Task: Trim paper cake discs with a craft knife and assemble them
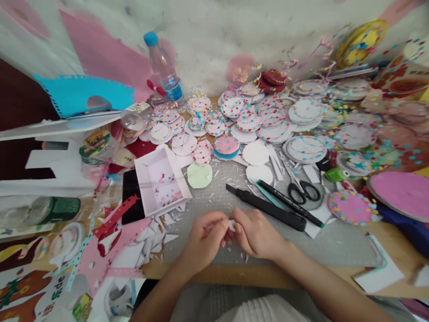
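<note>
My left hand (209,235) and my right hand (255,230) meet above the grey cutting mat (201,205) near its front edge. Between their fingertips is a small white piece of paper (231,225), pinched from both sides; most of it is hidden by the fingers. Just beyond my right hand lie a black craft knife (268,208) and a black pen (291,203) with a green end. Black-handled scissors (303,190) rest farther right. A pale green paper disc (199,175) and two white discs (255,153) lie behind the hands.
An open white box (162,181) holding small confetti stands left of the mat. Decorated round paper pieces (248,120) crowd the back. A water bottle (166,69) stands behind them. Paper scraps (147,241) lie at left, a pink disc (398,194) at right.
</note>
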Action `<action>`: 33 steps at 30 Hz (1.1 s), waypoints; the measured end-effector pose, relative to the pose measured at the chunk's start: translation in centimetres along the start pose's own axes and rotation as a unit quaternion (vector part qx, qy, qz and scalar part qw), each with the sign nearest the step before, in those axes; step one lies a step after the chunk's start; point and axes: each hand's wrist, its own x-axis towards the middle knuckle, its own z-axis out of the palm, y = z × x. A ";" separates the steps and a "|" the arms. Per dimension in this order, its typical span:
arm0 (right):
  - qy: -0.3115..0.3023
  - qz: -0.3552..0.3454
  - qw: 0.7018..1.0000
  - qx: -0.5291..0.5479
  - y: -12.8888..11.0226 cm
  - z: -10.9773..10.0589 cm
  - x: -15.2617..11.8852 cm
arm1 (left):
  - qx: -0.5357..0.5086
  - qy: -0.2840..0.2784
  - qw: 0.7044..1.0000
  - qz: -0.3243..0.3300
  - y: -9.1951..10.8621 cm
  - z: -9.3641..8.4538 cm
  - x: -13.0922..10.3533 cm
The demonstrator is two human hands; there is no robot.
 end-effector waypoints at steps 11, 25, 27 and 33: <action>-0.005 -0.027 0.999 -0.026 0.0 0.3 0.5 | 0.159 -0.015 0.987 -0.015 1.1 -1.5 0.3; -0.013 0.052 0.987 0.154 -0.6 0.2 -0.2 | 0.118 0.115 0.972 0.168 -1.5 1.2 -0.9; -0.027 0.059 0.981 0.181 -0.5 0.0 0.0 | 0.189 0.102 0.950 0.228 -1.5 0.5 -0.7; -0.042 0.097 0.973 0.205 -0.4 -0.3 0.4 | 0.370 0.033 0.860 0.350 -0.4 -2.0 -0.2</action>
